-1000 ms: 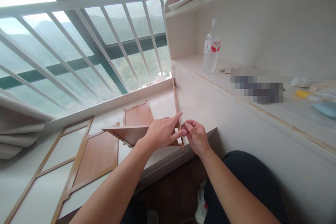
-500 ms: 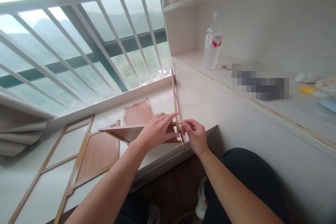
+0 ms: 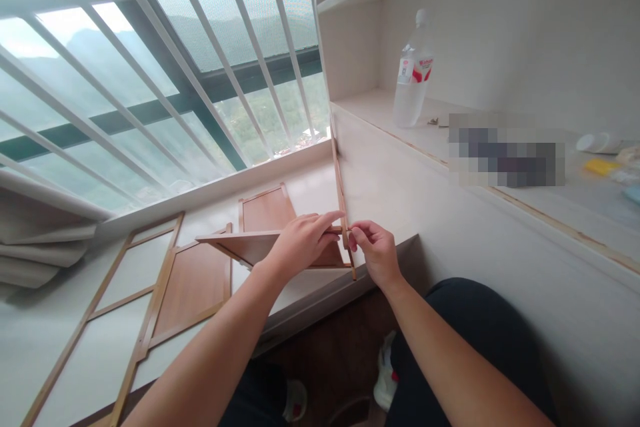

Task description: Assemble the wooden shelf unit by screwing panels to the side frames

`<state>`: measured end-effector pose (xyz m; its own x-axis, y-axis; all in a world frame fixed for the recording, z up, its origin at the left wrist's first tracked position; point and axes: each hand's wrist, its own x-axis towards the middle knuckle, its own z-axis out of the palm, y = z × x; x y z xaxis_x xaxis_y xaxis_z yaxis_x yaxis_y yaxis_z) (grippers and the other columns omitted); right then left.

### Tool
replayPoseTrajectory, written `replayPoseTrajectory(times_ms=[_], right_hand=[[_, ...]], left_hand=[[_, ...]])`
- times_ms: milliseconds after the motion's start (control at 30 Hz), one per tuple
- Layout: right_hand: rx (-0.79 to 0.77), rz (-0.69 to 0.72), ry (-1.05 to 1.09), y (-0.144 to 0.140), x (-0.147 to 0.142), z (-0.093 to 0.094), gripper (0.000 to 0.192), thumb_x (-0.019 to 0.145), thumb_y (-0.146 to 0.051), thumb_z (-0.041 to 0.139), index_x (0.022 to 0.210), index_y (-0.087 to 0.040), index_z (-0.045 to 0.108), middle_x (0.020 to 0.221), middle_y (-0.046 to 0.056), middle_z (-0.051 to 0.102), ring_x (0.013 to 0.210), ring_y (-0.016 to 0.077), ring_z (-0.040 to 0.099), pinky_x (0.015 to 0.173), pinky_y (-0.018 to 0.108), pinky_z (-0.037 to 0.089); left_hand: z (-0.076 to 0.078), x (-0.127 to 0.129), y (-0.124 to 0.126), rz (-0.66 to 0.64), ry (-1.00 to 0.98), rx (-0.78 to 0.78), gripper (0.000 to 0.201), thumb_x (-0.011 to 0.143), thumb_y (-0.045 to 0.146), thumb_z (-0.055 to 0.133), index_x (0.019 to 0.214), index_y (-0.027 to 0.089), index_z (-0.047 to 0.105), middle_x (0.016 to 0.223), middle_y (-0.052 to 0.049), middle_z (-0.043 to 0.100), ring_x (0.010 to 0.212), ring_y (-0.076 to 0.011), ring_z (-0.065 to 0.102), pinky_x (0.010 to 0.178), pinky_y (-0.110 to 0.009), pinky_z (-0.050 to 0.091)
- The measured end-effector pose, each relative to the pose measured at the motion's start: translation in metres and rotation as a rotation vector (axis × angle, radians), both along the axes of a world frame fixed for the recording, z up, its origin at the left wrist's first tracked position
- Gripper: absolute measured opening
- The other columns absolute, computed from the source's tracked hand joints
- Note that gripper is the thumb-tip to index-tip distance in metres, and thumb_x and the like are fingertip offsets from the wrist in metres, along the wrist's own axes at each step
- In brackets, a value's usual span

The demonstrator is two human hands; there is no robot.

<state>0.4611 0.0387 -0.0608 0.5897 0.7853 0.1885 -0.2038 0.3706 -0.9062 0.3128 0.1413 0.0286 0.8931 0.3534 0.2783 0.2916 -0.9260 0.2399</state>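
My left hand (image 3: pixel 301 245) rests on a thin wooden panel (image 3: pixel 245 245) held level above the ledge, its index finger stretched to the panel's right end. There the panel meets a narrow upright wooden strip (image 3: pixel 342 195) that stands against the pale cabinet side (image 3: pixel 380 187). My right hand (image 3: pixel 374 251) pinches something small at that joint, fingers closed; the item itself is too small to make out.
Brown wooden panels (image 3: pixel 193 287) and a light wooden frame (image 3: pixel 125 273) lie flat on the white ledge (image 3: pixel 55 333). A water bottle (image 3: pixel 413 77) stands on the shelf at right. Window bars (image 3: pixel 150 53) rise behind. My dark-clothed knee (image 3: pixel 480 340) is below.
The view has shifted slightly. My left index finger has lowered onto the panel's end, and my right hand's pinch has stayed at the strip joint.
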Motion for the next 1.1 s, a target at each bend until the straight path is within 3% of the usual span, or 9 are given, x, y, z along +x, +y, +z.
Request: replayPoseTrajectory(times_ms=[233,600,800,1100], right_hand=[[0.007,-0.015,-0.030,-0.002,0.001,-0.002,0.022,0.086,-0.040,0.075,0.089,-0.018,0.074,0.062,-0.001,0.068,0.056,0.0138,0.060,0.058,0.027,0.051],[0.034,-0.012,-0.021,-0.007,-0.001,0.003,0.021,0.087,-0.040,0.073,0.087,-0.020,0.070,0.063,-0.001,0.068,0.057,0.0142,0.061,0.058,0.027,0.051],[0.012,-0.006,-0.049,-0.007,0.001,0.003,0.023,0.086,-0.042,0.074,0.088,-0.019,0.071,0.064,0.000,0.069,0.057,0.0141,0.061,0.058,0.027,0.052],[0.029,0.020,-0.152,-0.008,0.005,0.000,0.026,0.092,-0.045,0.071,0.094,-0.019,0.071,0.070,0.000,0.069,0.061,0.0145,0.063,0.063,0.028,0.054]], left_hand=[[0.000,0.006,-0.008,0.025,0.015,0.028,0.033,0.101,0.022,0.055,0.133,0.023,0.063,0.105,-0.007,0.078,0.096,-0.0234,0.073,0.088,-0.035,0.056],[0.003,0.002,-0.002,-0.012,0.051,-0.067,0.037,0.099,0.023,0.060,0.136,0.026,0.061,0.109,-0.004,0.079,0.096,-0.0200,0.073,0.086,-0.029,0.054],[0.002,0.005,-0.006,0.038,0.065,-0.055,0.038,0.098,0.024,0.059,0.136,0.027,0.061,0.109,-0.004,0.079,0.097,-0.0204,0.073,0.087,-0.031,0.055],[0.012,0.009,-0.016,0.024,0.154,-0.024,0.054,0.097,0.021,0.047,0.150,0.023,0.049,0.125,-0.008,0.073,0.115,-0.0260,0.068,0.099,-0.039,0.053]])
